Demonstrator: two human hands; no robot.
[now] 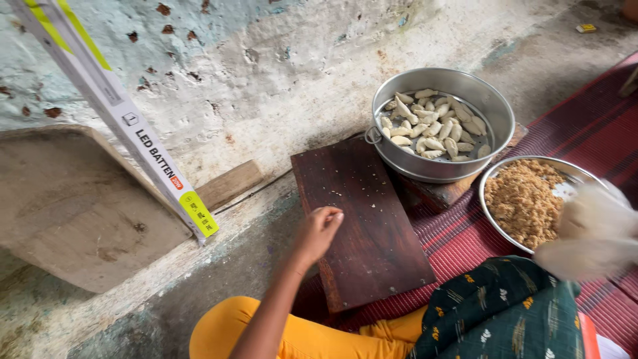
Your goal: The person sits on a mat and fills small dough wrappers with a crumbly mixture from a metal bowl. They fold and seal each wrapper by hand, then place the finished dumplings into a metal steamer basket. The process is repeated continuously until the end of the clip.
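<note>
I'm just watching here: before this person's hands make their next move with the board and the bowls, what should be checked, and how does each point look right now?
1. Dark wooden board lies flat: ok, though small white crumbs sit on it.
2. Left hand free: ok, it rests on the board's left edge with fingers curled and nothing visible in it.
3. Right hand steady: cannot tell, it is a pale blur over the bowl's right side.
4. Bowl of brown crumbly filling within reach: ok, it is beside the board.
5. Metal pot of shaped dumplings stable: ok, it looks level.
</note>
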